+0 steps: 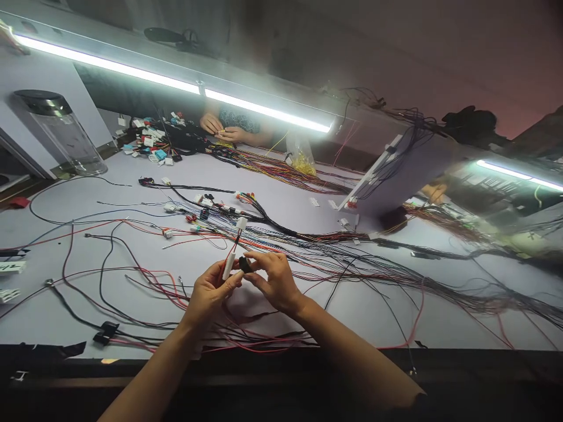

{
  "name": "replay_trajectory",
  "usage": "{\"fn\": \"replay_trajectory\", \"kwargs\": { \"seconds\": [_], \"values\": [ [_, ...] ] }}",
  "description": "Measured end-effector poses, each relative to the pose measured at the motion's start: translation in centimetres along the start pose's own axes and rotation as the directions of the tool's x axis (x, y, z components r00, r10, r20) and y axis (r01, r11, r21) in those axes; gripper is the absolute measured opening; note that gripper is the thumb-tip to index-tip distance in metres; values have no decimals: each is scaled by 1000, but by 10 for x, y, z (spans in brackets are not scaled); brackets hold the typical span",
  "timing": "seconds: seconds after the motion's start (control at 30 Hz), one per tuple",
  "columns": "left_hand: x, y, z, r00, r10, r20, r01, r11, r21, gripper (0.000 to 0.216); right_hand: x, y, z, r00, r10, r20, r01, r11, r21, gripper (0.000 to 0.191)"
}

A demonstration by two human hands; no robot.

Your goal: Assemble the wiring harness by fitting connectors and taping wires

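My left hand (210, 293) is closed around a small white connector (229, 265) with red and black wires running up out of it. My right hand (273, 279) pinches a small black connector (244, 264) right beside the white one; the two parts touch or nearly touch. Both hands hover just above the grey worktable (440, 319), near its front edge. Red and black wires (246, 337) lie loose under my wrists.
A long wire harness (281, 225) with white connectors crosses the table's middle. Across the table another person's hands (220, 129) work on wires. A clear jar (61, 135) stands far left. A tilted white board (387, 176) sits at right. Strip lights (259, 108) hang overhead.
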State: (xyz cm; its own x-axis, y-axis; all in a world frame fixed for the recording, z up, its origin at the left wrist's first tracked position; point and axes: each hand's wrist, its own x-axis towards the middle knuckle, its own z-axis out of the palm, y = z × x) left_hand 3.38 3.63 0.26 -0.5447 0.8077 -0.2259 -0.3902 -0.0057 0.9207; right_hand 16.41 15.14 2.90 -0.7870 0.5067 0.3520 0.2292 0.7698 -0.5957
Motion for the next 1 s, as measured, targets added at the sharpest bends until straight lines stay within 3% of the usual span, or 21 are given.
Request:
{"fn": "replay_trajectory", "kwargs": {
  "seconds": [0.2,0.33,0.8,1.0],
  "values": [
    [1,6,3,999,-26,47,32,989,-146,43,-2,-11,-20,999,-2,34,4,999,-42,20],
    [4,5,3,992,-122,17,123,969,-213,38,-5,-20,-19,998,2,67,0,1000,-29,12],
    [0,3,1,993,-103,62,112,982,-152,33,1,-37,-19,989,99,112,-96,995,-27,10],
    [2,3,1,991,-136,-16,128,963,-237,29,1,-41,-21,984,129,123,-131,991,7,10]
  ]
}}
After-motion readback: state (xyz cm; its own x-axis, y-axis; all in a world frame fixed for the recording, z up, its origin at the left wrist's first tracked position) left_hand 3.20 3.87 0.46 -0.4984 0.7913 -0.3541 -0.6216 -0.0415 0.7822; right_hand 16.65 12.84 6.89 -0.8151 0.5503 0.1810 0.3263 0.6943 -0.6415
